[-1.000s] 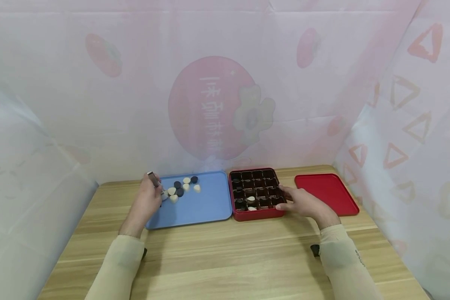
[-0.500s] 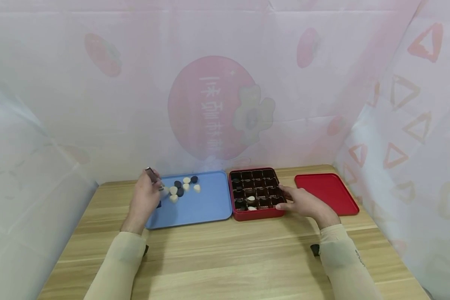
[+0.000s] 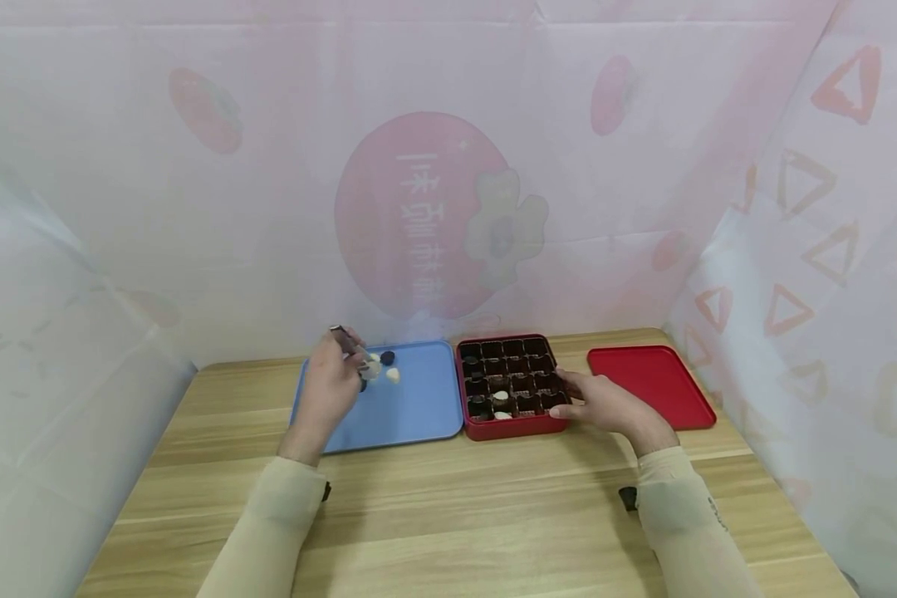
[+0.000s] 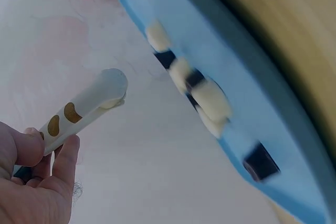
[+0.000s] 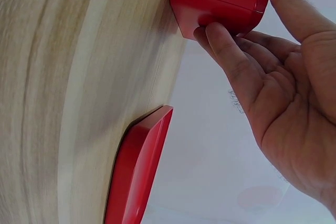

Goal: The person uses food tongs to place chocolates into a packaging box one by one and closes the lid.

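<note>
My left hand (image 3: pixel 329 386) holds a pair of tongs (image 4: pixel 79 116), white with gold spots, above the blue tray (image 3: pixel 411 419). A cream-coloured chocolate (image 4: pixel 112 103) shows between the tong tips. Beneath lie several cream and dark chocolates, among them a cream one (image 3: pixel 394 375) and a dark one (image 3: pixel 387 358); the hand hides some in the head view. My right hand (image 3: pixel 613 404) grips the right front corner of a red box (image 3: pixel 519 428), thumb at the rim and fingers against the side. Inside the box, brown compartments hold a few chocolates, including a cream one (image 3: pixel 501 396) near the front.
A red lid (image 3: pixel 650 386) lies on the wooden table (image 3: pixel 448 515) right of the box. The tray's right edge sits close beside the box. A printed pink-and-white curtain (image 3: pixel 269 208) stands behind the table and along both sides.
My left hand has moved from the tray's left end to the right with the tongs, now over the chocolates. The right hand and the box have stayed still.
</note>
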`<action>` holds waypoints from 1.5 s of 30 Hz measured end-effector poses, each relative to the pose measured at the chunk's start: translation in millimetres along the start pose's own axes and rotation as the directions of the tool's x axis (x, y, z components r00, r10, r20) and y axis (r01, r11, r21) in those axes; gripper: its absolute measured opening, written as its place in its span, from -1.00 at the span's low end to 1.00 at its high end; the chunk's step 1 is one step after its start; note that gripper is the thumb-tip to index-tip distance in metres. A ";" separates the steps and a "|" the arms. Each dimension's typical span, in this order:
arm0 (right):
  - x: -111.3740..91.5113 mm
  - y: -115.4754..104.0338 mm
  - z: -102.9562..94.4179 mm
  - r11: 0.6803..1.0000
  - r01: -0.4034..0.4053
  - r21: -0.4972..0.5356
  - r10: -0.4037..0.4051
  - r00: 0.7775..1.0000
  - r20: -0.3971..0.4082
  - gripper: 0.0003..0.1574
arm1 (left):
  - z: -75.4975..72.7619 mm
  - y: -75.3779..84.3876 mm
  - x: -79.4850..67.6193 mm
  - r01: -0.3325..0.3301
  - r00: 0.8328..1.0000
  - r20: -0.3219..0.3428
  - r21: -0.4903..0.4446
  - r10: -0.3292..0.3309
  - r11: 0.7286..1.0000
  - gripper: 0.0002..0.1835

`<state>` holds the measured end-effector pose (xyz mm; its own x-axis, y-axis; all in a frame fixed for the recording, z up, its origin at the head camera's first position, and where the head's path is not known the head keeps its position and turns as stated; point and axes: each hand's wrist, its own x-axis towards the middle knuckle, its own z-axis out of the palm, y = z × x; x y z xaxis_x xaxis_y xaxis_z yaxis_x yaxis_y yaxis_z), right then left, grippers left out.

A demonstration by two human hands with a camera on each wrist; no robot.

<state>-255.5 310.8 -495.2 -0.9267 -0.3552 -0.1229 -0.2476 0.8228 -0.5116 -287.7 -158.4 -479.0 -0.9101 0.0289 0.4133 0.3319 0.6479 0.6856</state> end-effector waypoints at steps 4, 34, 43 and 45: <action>0.6 0.8 0.3 1.000 0.003 0.000 -0.003 1.000 0.001 0.13 | 16.2 15.8 2.3 -0.042 0.999 0.007 -0.027 0.042 0.999 -0.66; -0.6 -1.0 -2.2 1.000 -0.016 0.008 0.016 1.000 0.010 0.15 | 128.1 106.8 12.4 -0.044 0.983 0.174 -0.124 0.066 0.991 -0.78; 1.8 1.9 -0.1 1.000 -0.012 0.000 0.012 1.000 0.007 0.15 | 143.2 113.2 10.5 -0.043 0.971 0.227 -0.141 0.075 0.989 -0.80; 2.0 2.1 -0.2 1.000 -0.009 -0.003 0.009 1.000 0.006 0.15 | 143.5 113.2 10.4 -0.056 0.966 0.243 -0.136 0.088 0.989 -0.79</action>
<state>-257.9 311.8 -496.3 -0.9273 -0.3501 -0.1323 -0.2400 0.8275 -0.5076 -295.1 24.5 -483.0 -0.9104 0.2696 0.3138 0.4125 0.5360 0.7366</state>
